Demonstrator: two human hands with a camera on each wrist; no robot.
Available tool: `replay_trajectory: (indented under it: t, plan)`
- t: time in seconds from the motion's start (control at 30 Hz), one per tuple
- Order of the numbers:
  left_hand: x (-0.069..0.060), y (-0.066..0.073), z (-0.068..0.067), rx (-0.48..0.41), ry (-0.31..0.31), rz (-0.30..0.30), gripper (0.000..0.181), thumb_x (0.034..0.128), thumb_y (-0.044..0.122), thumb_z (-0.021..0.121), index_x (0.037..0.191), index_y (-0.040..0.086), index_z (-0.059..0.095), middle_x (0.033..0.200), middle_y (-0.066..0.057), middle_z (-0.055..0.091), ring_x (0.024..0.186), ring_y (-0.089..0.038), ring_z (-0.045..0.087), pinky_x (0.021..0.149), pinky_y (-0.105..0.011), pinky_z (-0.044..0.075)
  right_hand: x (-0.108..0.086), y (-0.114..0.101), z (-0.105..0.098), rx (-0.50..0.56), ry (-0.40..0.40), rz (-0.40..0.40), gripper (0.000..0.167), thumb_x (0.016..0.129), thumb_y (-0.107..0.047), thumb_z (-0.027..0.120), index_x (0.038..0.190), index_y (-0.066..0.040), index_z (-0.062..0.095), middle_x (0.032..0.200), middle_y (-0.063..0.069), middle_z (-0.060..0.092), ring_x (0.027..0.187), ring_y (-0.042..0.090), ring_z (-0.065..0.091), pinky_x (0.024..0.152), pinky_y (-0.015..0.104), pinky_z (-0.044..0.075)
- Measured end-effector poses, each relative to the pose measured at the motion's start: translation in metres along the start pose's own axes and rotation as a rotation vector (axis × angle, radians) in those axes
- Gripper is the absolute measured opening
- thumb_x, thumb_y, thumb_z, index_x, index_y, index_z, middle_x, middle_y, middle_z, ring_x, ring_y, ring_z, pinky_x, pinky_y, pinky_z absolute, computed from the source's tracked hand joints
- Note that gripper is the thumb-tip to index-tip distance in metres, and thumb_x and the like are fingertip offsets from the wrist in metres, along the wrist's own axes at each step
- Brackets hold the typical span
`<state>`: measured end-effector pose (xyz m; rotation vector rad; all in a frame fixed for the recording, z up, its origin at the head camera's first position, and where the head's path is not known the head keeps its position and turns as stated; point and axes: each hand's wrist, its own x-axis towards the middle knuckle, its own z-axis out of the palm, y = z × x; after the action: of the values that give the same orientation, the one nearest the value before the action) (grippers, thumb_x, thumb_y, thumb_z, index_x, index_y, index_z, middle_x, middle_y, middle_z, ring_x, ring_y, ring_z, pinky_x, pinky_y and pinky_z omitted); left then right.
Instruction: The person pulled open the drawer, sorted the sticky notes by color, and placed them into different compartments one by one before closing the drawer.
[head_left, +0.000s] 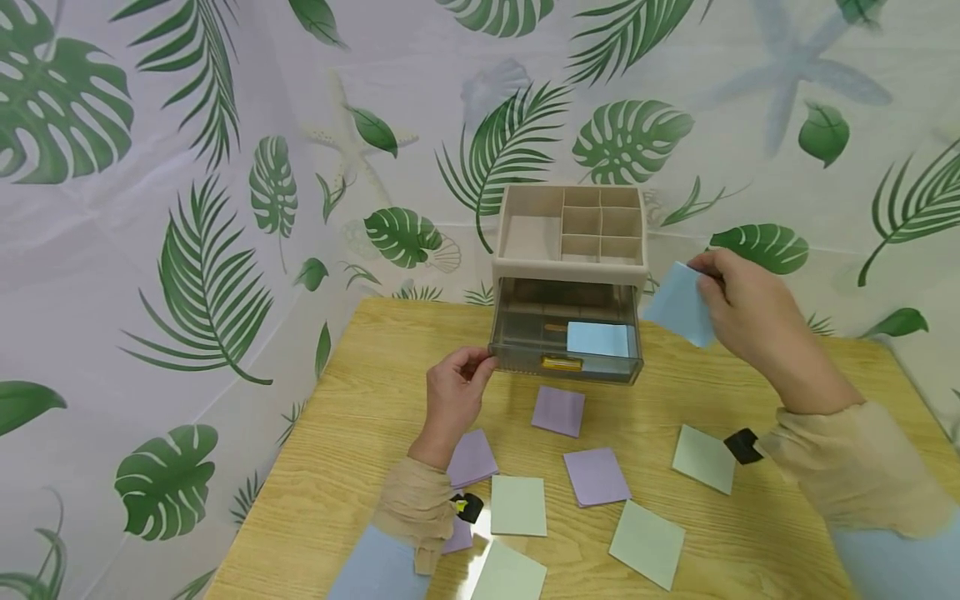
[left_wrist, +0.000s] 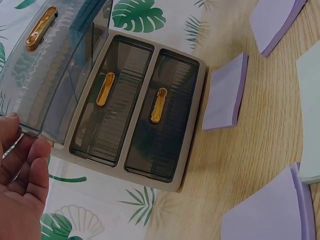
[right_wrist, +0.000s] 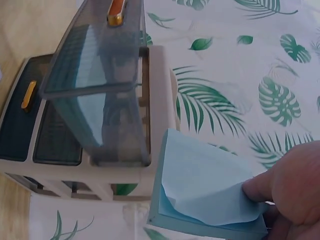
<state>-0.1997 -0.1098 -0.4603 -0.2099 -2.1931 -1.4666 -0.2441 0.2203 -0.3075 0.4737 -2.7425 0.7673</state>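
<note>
**Left hand [head_left: 456, 398] on the open drawer [head_left: 517, 359], right hand [head_left: 750, 308] holding a blue pad [head_left: 681, 307]**

Farthest left, the left hand pinches the front left corner of the drawer, its fingers bent close about the clear wall. Below it, two purple pads [head_left: 472, 458] lie by the left forearm, one partly hidden. Next come two pale green pads [head_left: 518, 505], one nearer the counter's [head_left: 330, 467] front edge than the other.

In the middle, near the counter's back edge, stands a beige organizer [head_left: 570, 271] with an open compartmented top. Its upper drawer is pulled out; the two lower drawers [left_wrist: 137, 117] are closed, each with a gold handle. A second blue pad [head_left: 597, 339] lies inside the open drawer, toward its right side. One purple pad rests just in front of the organizer, another farther forward and to the right, with a green pad beyond that one.

Toward the counter's right edge lies one more green pad. Above the back right part of the counter, the right hand's fingers are closed on the first blue pad, which is tilted just beside the organizer, outside the drawer.
</note>
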Motion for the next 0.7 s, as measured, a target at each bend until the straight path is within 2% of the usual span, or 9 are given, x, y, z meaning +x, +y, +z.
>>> replay_trajectory:
  t: [0.17, 0.37, 0.57, 0.7]
  plan:
    - [0.000, 0.000, 0.000, -0.005, -0.006, -0.001, 0.013, 0.0908, 0.021, 0.068, 0.091, 0.009, 0.072, 0.080, 0.001, 0.070, 0.070, -0.011, 0.062, 0.060, -0.024, 0.050, 0.003, -0.016, -0.003, 0.029, -0.025, -0.046, 0.028, 0.103, -0.018, 0.042, 0.123, -0.002, 0.056, 0.112, 0.021, 0.061, 0.091, 0.036, 0.058, 0.075, 0.051, 0.045]
    - [0.003, 0.000, -0.001, 0.019, -0.006, 0.004, 0.013, 0.0911, 0.022, 0.068, 0.091, 0.009, 0.072, 0.079, 0.002, 0.070, 0.069, -0.010, 0.061, 0.060, -0.023, 0.050, 0.010, -0.032, -0.003, 0.081, -0.101, -0.067, 0.029, 0.104, -0.019, 0.043, 0.126, -0.005, 0.054, 0.115, 0.017, 0.060, 0.094, 0.033, 0.059, 0.077, 0.049, 0.046]
    - [0.003, 0.000, -0.003, 0.017, -0.024, 0.005, 0.012, 0.0910, 0.021, 0.069, 0.092, 0.009, 0.072, 0.080, 0.002, 0.070, 0.071, -0.009, 0.062, 0.061, -0.024, 0.051, 0.021, -0.040, 0.001, 0.053, -0.194, -0.114, 0.025, 0.102, -0.013, 0.047, 0.123, -0.004, 0.056, 0.115, 0.016, 0.060, 0.100, 0.032, 0.058, 0.082, 0.049, 0.046]
    - [0.002, 0.000, -0.004, 0.021, -0.034, -0.005, 0.013, 0.0913, 0.022, 0.068, 0.092, 0.009, 0.072, 0.081, 0.002, 0.070, 0.071, -0.009, 0.062, 0.061, -0.024, 0.051, 0.028, -0.042, 0.004, 0.042, -0.223, -0.167, 0.023, 0.100, -0.008, 0.050, 0.120, -0.002, 0.059, 0.110, 0.015, 0.061, 0.100, 0.029, 0.057, 0.084, 0.048, 0.047]
